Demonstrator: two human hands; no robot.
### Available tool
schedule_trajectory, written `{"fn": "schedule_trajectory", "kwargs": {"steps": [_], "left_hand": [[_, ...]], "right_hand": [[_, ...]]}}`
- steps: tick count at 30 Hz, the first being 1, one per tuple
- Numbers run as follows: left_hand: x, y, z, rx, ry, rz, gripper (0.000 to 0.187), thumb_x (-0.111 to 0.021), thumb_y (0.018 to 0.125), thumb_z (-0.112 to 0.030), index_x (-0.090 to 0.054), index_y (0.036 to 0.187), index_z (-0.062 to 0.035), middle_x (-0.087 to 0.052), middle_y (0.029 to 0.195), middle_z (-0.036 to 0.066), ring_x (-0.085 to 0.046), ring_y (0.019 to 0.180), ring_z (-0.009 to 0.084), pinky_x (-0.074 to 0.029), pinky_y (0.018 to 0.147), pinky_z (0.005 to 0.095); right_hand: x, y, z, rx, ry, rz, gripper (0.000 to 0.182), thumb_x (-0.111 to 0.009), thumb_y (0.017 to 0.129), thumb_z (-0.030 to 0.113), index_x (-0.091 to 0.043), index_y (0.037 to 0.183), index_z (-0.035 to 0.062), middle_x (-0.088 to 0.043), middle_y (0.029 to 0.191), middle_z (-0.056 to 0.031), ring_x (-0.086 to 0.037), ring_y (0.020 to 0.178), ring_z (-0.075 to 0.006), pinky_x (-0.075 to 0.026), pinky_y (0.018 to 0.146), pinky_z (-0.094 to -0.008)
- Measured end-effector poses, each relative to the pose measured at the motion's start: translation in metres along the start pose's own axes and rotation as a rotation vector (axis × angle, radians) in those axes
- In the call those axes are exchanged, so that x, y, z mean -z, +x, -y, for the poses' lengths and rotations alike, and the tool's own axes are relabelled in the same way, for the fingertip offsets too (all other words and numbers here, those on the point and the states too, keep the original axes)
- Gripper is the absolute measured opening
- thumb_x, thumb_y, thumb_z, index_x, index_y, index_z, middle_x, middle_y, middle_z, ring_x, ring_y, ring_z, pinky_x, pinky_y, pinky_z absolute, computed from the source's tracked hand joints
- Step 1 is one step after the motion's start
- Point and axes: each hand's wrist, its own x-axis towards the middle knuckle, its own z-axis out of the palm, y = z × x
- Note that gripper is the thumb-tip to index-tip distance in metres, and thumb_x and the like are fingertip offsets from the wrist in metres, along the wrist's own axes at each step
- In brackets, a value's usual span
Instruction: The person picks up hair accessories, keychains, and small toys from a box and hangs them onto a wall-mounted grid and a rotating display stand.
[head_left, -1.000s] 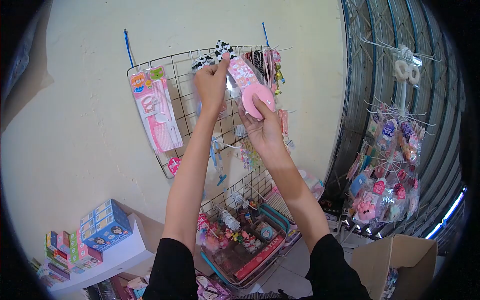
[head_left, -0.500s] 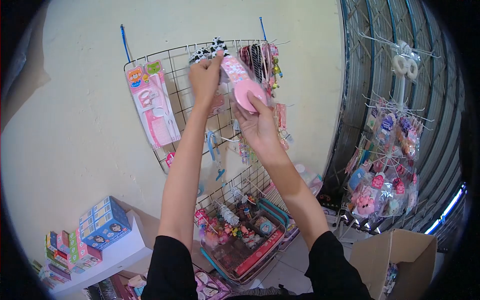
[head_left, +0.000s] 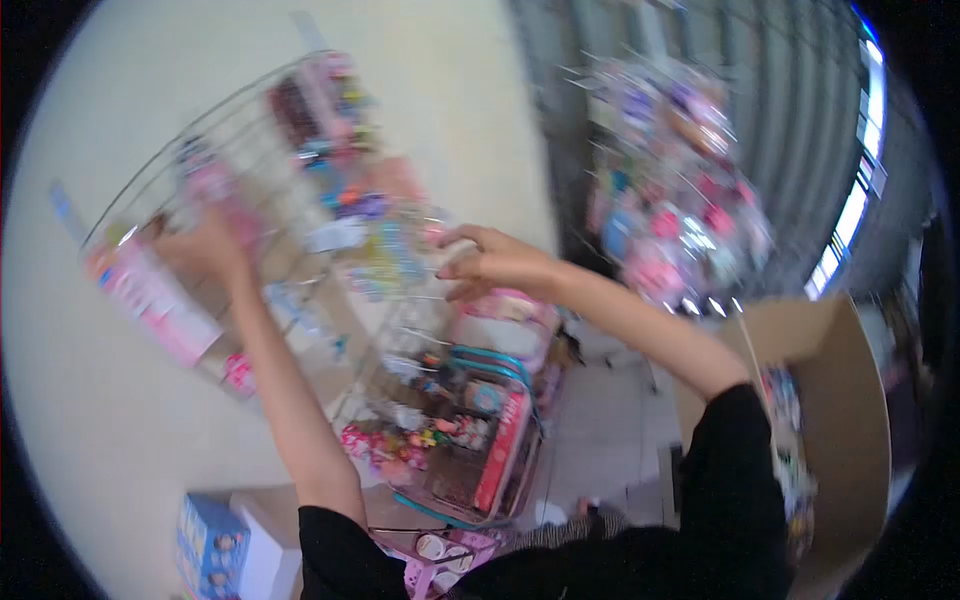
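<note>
Fingers (head_left: 467, 268) of the right hand (head_left: 505, 265) stood loosely apart and part-curled just right of the wire grid rack (head_left: 200, 119), with nothing that could be made out between them. Half a second earlier they had supported a pink packet with a cow-print top before the rack; now they had let it go, and the whole view had swung and tilted. In working terms, that left the right hand free, with any hold on the packet down to the left.

A pink packet (head_left: 212, 185) with a black-and-white top showed at the rack's upper middle, probably the same one, though blur kept that unsure. The left hand (head_left: 206, 248) was at its lower end, in front of the rack; whether its fingers gripped the packet or only brushed it, I could not tell. A pink-and-white carded set (head_left: 160, 300) hung at the rack's left side, and dark hair bands (head_left: 293, 108) hung near its upper right corner.

No brand could be read. Below the rack, a red box (head_left: 503, 450) in a basket (head_left: 440, 513) bore pale lettering too smeared to spell out, and a blue carton (head_left: 210, 545) below the rack's left side showed printed cartoon figures, its writing lost.
</note>
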Motion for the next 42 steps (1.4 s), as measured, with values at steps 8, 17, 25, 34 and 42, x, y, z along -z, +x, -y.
{"fn": "schedule_trajectory", "kwargs": {"steps": [8, 17, 25, 34, 42], "left_hand": [[0.041, -0.093, -0.207, 0.276, -1.236, 0.098, 0.029, -0.056, 0.067, -0.002, -0.038, 0.088, 0.0057, -0.048, 0.085, 0.015, -0.048, 0.071, 0.0192, -0.042, 0.062, 0.0237], [0.166, -0.227, -0.466, 0.321, -1.767, 0.813, 0.03, -0.053, 0.066, -0.001, -0.04, 0.093, -0.0014, -0.042, 0.089, 0.007, -0.042, 0.07, 0.0126, -0.034, 0.061, 0.0221], [0.284, -0.4, -0.614, -0.595, -2.029, 1.568, 0.015, -0.046, 0.067, -0.007, -0.047, 0.082, -0.0033, -0.047, 0.085, 0.017, -0.047, 0.077, 0.0339, -0.04, 0.064, 0.0391], [0.346, -0.563, -0.557, -1.616, -0.805, 2.228, 0.042, -0.055, 0.063, -0.03, -0.048, 0.097, -0.0053, -0.047, 0.102, 0.014, -0.046, 0.093, 0.0276, -0.038, 0.077, 0.0381], [0.372, -0.604, -0.517, -1.529, -1.063, 1.607, 0.057, -0.063, 0.052, -0.034, -0.045, 0.099, -0.0074, -0.042, 0.102, 0.009, -0.036, 0.098, 0.0222, -0.028, 0.083, 0.0375]], "right_hand": [[0.095, -0.237, 0.014, -0.035, -0.464, -0.479, 0.046, -0.053, 0.071, 0.017, -0.032, 0.108, 0.0008, -0.048, 0.095, -0.014, -0.051, 0.078, -0.0169, -0.042, 0.067, -0.0256], [0.121, -0.471, -0.028, -0.13, -0.231, -1.255, 0.045, -0.054, 0.071, 0.02, -0.034, 0.108, 0.0028, -0.047, 0.096, -0.0144, -0.051, 0.081, -0.0186, -0.042, 0.071, -0.0274], [0.204, -0.583, -0.196, -0.605, -0.607, -1.597, 0.044, -0.058, 0.063, 0.019, -0.044, 0.098, -0.0017, -0.052, 0.089, -0.0186, -0.054, 0.073, -0.0274, -0.044, 0.064, -0.0341], [0.239, -0.573, -0.298, -1.046, -0.979, -1.554, 0.025, -0.043, 0.068, 0.007, -0.05, 0.092, 0.0087, -0.055, 0.072, -0.0152, -0.055, 0.068, -0.0287, -0.045, 0.058, -0.0379], [0.227, -0.591, -0.318, -0.908, -0.79, -1.741, 0.017, -0.045, 0.068, 0.011, -0.056, 0.08, 0.0061, -0.055, 0.071, -0.0172, -0.055, 0.064, -0.029, -0.045, 0.057, -0.0377]]}}
